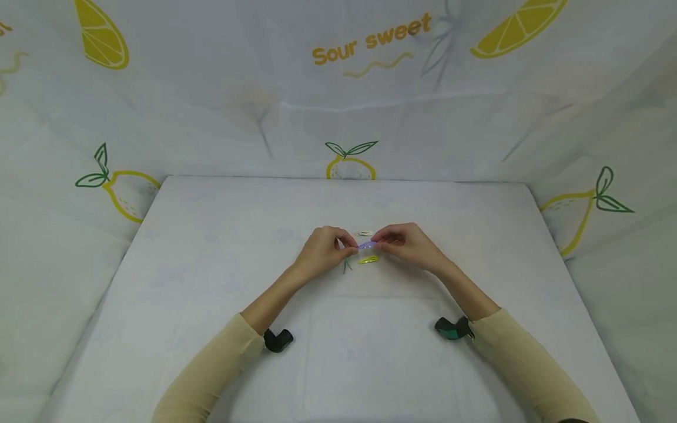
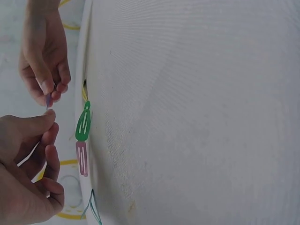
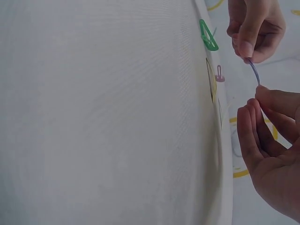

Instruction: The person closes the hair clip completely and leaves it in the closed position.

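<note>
Over the table, a purple snap hair clip (image 1: 366,244) is stretched between both hands. My left hand (image 1: 327,247) pinches one end between thumb and fingertips, and my right hand (image 1: 404,244) pinches the other. From the right wrist, the purple clip (image 3: 254,71) looks like a thin, bowed strip seen edge-on. Close below the hands lie a yellow clip (image 1: 368,259) and a thin green clip (image 1: 346,266) with spread legs. A pale clip (image 1: 365,234) lies just behind. The left wrist view also has a broad green clip (image 2: 83,124) and a pink clip (image 2: 82,158).
A white cloth covers the table (image 1: 370,364). Lemon-printed white sheeting (image 1: 211,117) rises behind it and at both sides. Dark devices, one by the left sleeve (image 1: 278,340) and one by the right sleeve (image 1: 452,328), sit at the wrists.
</note>
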A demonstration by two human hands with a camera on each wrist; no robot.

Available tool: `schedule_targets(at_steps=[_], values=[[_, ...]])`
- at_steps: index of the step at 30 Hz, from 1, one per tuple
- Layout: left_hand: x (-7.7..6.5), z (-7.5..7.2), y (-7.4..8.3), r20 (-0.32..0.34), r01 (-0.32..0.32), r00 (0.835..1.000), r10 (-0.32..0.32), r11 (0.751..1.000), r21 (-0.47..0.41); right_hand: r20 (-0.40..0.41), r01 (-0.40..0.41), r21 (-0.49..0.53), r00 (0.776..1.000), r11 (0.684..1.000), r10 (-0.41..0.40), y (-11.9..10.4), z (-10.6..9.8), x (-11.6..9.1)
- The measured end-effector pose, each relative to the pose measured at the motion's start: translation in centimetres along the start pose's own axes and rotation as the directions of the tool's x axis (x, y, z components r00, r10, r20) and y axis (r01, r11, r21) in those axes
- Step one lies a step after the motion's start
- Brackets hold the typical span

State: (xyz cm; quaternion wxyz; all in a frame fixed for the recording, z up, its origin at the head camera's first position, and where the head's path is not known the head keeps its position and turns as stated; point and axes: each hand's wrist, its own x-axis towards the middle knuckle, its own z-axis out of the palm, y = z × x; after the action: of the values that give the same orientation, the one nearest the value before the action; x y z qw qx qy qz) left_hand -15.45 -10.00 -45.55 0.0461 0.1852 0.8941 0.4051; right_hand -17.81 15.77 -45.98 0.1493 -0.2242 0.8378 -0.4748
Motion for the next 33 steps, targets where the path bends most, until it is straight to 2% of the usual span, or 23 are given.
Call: schedule_targets(at_steps=[20,33], values=[[0.7,0.4,-0.2,0.014,0.036,0.999,-0.036,0.999,0.02,0.02,0.005,0.001,1.0,1.0,-0.005,0.6,-0.1,0.5],[0.8,0.8,-0.3,0.037,0.071,0.997,-0.072,0.997,0.029,0.039,-0.024,-0.01,0.999,1.0,0.025,1.0,0.1,0.6]])
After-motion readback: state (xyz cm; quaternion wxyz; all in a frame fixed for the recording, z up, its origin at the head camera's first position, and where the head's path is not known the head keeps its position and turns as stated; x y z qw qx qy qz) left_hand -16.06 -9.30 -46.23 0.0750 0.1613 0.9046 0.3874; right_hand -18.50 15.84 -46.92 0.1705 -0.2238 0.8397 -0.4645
